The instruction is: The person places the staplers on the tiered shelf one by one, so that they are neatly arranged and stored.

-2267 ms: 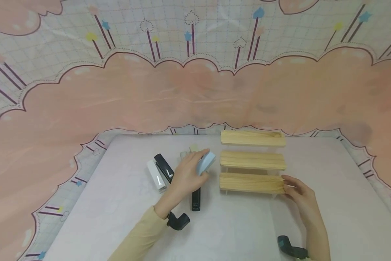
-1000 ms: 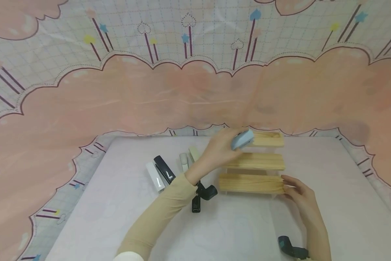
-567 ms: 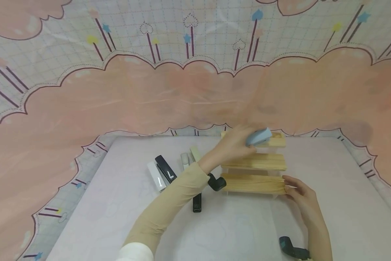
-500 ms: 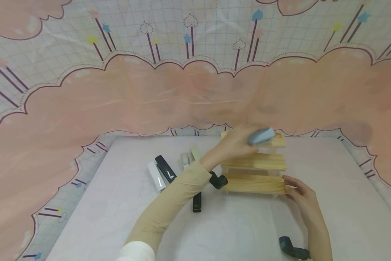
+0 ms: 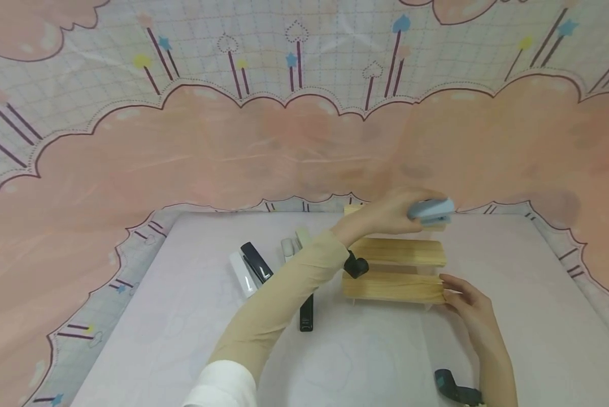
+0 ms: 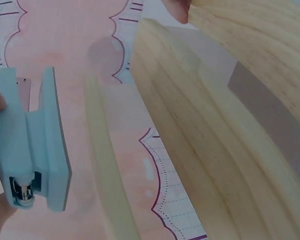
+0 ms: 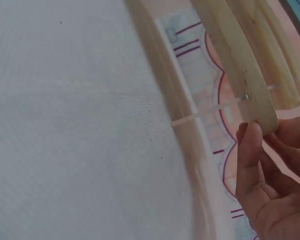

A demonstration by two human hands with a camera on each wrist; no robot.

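My left hand [image 5: 386,215] grips a light blue stapler [image 5: 431,209] by its side, over the right part of the rack's top wooden step [image 5: 354,209]. In the left wrist view the stapler [image 6: 57,145] hangs at the left, apart from the wooden steps, with the fingers at its far side. The three-step rack has a middle step [image 5: 406,252] and a lowest step [image 5: 393,287] on thin clear supports. My right hand [image 5: 472,308] pinches the right end of the lowest step between thumb and fingers, as the right wrist view shows the hand [image 7: 277,195] doing too.
Left of the rack lie a black stapler [image 5: 256,261], a white stapler [image 5: 240,273], a pale green object [image 5: 301,236], a light grey object [image 5: 287,247] and a black object [image 5: 307,314], partly behind the left sleeve [image 5: 279,299]. A patterned cloth [image 5: 304,141] hangs behind the white table [image 5: 182,339].
My left hand has carried the light blue stapler from beside the other staplers rightward, across the top step to its right end. The right hand has stayed on the lowest step.
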